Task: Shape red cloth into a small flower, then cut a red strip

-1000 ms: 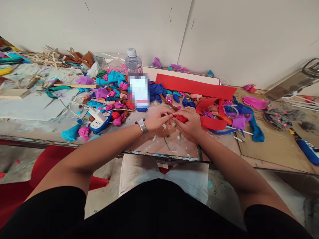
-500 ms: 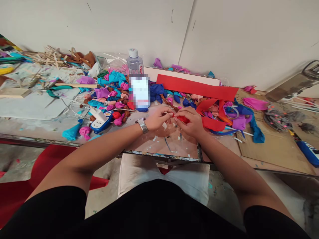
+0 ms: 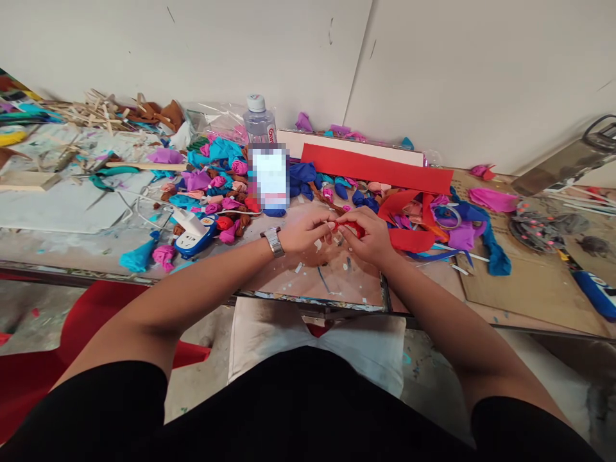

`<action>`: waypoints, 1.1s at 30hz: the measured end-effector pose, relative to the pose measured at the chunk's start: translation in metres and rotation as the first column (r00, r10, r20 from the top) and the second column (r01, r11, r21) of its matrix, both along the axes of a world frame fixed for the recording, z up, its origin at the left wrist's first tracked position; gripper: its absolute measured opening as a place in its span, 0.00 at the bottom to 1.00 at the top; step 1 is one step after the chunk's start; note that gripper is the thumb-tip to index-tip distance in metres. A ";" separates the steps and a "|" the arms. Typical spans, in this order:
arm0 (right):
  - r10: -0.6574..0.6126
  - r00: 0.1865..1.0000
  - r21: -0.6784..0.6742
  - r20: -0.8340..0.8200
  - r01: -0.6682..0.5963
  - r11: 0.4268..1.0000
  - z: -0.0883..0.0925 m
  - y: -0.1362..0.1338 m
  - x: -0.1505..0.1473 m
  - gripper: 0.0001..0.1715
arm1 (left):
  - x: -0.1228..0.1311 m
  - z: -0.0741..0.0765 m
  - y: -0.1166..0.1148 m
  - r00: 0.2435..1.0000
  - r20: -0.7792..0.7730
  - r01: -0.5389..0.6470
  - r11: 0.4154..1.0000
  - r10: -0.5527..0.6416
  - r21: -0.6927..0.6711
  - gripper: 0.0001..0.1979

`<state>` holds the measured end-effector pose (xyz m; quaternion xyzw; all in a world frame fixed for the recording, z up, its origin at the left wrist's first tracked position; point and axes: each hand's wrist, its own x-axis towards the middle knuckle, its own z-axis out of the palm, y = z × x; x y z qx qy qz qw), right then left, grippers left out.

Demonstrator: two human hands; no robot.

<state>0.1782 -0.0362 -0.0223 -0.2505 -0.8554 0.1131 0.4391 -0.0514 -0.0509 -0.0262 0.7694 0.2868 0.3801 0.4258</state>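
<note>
Over the near edge of the worktop, my left hand [image 3: 304,232], with a metal-banded watch [image 3: 274,242] on its wrist, meets my right hand [image 3: 369,236]. A small bunched piece of red crepe paper [image 3: 355,228] is between them. My right fingers are curled round it, hiding much of it. The left thumb and fingertips pinch its left end. Behind my hands lie a long red crepe paper strip [image 3: 380,168] and a looser red piece [image 3: 412,240]. A phone [image 3: 272,179] with a blurred screen stands upright just beyond my left hand.
Several rolled paper flowers [image 3: 226,192] crowd the left-centre. Nearby are a blue-and-white power strip [image 3: 196,236], a water bottle [image 3: 260,120], green-handled pliers [image 3: 102,179] and wooden sticks [image 3: 103,112]. Rightward are a tape roll [image 3: 450,217], cardboard [image 3: 524,289] and a grey netted bundle [image 3: 543,224].
My fingers have shifted slightly around the red piece, with the right fingers now reaching further over its left end. The things on the worktop stay where they were.
</note>
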 end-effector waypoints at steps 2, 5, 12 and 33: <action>0.040 0.999 0.015 0.009 -0.040 0.999 -0.001 0.002 0.000 0.16 | -0.001 0.000 0.001 0.999 0.010 0.031 0.999 -0.031 0.013 0.27; 0.064 0.998 0.032 0.022 -0.065 0.997 -0.001 0.004 0.001 0.17 | -0.002 -0.001 0.002 0.998 0.032 0.059 0.998 -0.059 0.006 0.27; 0.079 0.997 -0.012 0.018 -0.078 0.997 0.000 0.001 -0.001 0.16 | -0.003 -0.001 0.003 0.992 0.071 0.110 0.991 -0.104 -0.082 0.25; -0.034 0.993 -0.057 -0.113 0.028 0.998 -0.001 0.001 -0.002 0.16 | -0.002 -0.012 0.005 0.979 0.184 -0.072 0.993 0.089 -0.094 0.23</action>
